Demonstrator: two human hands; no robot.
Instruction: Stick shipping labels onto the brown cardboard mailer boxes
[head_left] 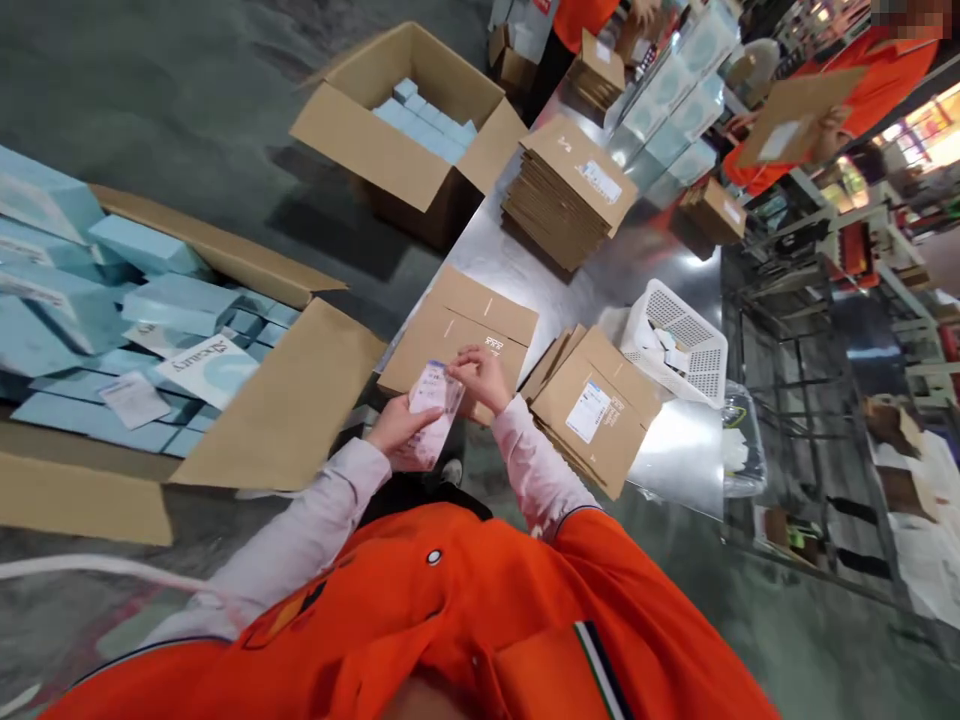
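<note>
My left hand (396,424) is closed under a small clear packet with pink print (433,410), holding it from below. My right hand (480,373) pinches the packet's top edge with its fingers together. Both hands hover over a flat brown cardboard mailer (461,325) lying on the metal table (675,450). To the right of my hands lies a stack of flat mailers with a white label (596,410).
A taller stack of flat cartons (566,195) and a white perforated basket (679,340) sit further along the table. Open cartons of light-blue boxes stand on the floor at left (150,330) and ahead (420,130). A person in orange holds cardboard at the far right (802,115).
</note>
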